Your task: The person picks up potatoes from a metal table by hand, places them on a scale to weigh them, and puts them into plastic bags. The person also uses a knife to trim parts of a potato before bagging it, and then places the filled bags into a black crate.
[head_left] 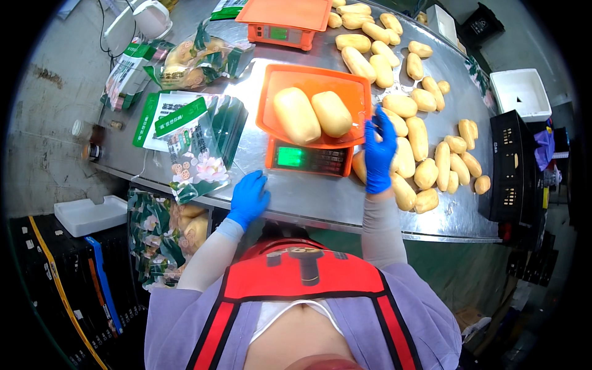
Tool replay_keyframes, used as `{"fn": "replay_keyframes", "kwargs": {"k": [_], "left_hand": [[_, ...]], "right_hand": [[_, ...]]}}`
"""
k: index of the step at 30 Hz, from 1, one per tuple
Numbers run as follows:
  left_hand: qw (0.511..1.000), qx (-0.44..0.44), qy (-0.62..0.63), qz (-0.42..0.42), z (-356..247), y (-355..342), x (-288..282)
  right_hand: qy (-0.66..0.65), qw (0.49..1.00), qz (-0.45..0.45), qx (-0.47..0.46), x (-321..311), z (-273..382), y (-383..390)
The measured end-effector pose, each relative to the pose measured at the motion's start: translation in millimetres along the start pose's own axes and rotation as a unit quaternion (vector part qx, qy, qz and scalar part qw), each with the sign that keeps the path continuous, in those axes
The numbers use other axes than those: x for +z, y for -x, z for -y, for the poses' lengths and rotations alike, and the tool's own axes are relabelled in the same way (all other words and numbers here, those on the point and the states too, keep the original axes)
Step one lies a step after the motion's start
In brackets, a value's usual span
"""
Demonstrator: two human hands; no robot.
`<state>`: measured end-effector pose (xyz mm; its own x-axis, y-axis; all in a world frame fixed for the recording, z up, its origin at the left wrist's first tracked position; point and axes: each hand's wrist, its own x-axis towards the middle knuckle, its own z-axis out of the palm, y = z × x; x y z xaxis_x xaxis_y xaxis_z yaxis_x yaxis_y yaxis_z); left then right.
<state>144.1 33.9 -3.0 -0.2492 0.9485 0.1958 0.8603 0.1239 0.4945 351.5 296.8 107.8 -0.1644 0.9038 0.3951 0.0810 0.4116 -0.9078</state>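
Two roots are lying on the pan. Left hand is resting at table edge, right hand is hovering beside, both empty, fingers apart. For true weight, neither should be pressing the pan.

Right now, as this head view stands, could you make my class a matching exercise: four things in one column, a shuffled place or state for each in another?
1. Left hand
2. Right hand
3. Orange tray
4. Black crate

A. at the right end of the table
B. bears two root pieces
C. at the table's near edge
D. by the tray's right side

Pairs: 1-C, 2-D, 3-B, 4-A
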Motion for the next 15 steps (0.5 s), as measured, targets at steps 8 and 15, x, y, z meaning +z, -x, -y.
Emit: {"fn": "replay_keyframes", "kwargs": {"k": [8,15], "left_hand": [[1.0,-0.012,0.021,-0.004,5.5,1.6,-4.7],[0.987,-0.058,-0.103,-0.108,36.3,16.4,-64.9]], "right_hand": [[0.003,0.998,-0.057,0.031,-49.5,0.0,2.4],[-0.038,0.991,0.125,0.035,13.2,17.3,67.0]]}}
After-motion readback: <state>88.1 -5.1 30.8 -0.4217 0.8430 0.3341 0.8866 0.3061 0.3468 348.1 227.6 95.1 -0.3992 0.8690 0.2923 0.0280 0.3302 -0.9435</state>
